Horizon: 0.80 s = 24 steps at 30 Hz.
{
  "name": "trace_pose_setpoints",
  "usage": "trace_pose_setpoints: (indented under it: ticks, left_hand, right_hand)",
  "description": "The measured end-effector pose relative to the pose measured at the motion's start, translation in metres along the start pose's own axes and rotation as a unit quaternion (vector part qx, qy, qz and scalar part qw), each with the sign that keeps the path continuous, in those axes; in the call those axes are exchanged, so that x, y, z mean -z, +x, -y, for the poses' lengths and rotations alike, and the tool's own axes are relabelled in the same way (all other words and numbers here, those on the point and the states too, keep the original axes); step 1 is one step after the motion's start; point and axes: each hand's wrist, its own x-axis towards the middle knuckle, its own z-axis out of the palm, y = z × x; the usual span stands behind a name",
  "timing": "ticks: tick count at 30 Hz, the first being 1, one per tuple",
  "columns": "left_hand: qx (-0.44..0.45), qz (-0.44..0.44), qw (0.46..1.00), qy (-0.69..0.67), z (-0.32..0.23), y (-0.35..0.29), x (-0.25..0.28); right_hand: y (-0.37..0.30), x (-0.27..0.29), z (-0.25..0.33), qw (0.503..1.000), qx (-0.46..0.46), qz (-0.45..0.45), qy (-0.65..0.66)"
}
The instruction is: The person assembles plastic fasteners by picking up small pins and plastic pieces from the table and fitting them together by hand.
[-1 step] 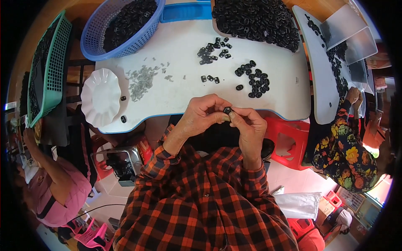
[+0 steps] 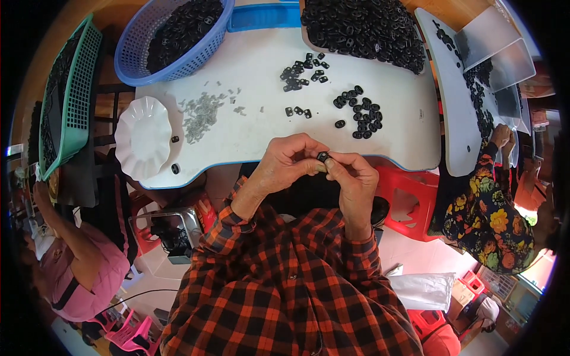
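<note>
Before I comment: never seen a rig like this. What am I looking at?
There is no machine here, just a person's bare hands. The picture comes from the left of two fisheye cameras worn on the head, looking down, so straight edges bend near the rim. The left hand and right hand pinch a small black part between them. On the white table lie small clear pieces, loose black parts and a scalloped white plate. At the far left is a blue basket holding more black parts.
</note>
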Motion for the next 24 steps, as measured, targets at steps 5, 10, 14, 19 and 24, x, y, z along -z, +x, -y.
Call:
trace_pose_setpoints:
  ticks: [5,10,14,19,24]
  left_hand:
    - [-0.003,0.009,1.0,-0.018,0.0,0.0,0.002]
    - [-0.004,-0.006,0.999,-0.031,0.003,-0.002,0.002]
    - [0.016,-0.005,0.999,-0.043,0.0,-0.004,0.002]
    - [0.033,0.016,0.997,-0.075,-0.005,-0.006,0.005]
    - [0.04,0.026,0.992,-0.117,-0.007,-0.007,0.008]
  right_hand:
    - [0.003,0.0,0.002,0.997,-0.046,0.009,0.067]
    - [0.006,0.006,-0.007,0.994,-0.062,0.039,0.078]
    - [0.008,0.011,-0.006,0.984,-0.117,0.077,0.107]
    - [0.008,0.01,-0.003,0.978,-0.128,0.104,0.13]
    - [0.008,0.008,-0.002,0.975,-0.126,0.109,0.144]
